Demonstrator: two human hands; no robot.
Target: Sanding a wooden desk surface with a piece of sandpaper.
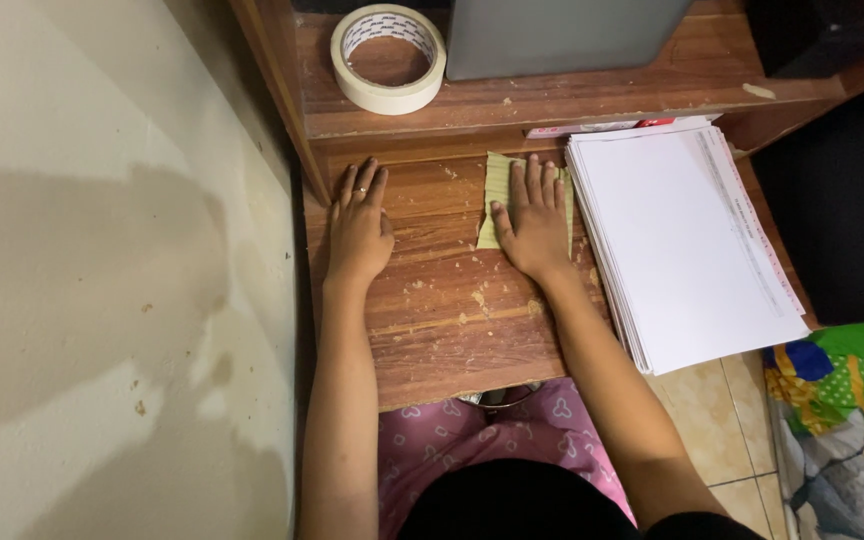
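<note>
1. Head camera view, looking down at a worn wooden desk [442,310] pushed against a pale wall [102,250] on the left.
2. Left hand [359,225] lies flat, palm down, on the bare desk top near the wall side. Its fingers are straight and close together, holding nothing.
3. On the shelf above it sits a roll of cream masking tape [389,58], lying flat.
4. Right hand [534,222] presses flat on a small pale yellow-green folded paper [497,190]. Its fingers are extended and slightly spread, not gripping.
5. That paper lies at the back of the desk, just beside a thick stack of white sheets [682,250].
6. Far right, a colourful patterned cloth [837,385] lies on the tiled floor [712,410].
</note>
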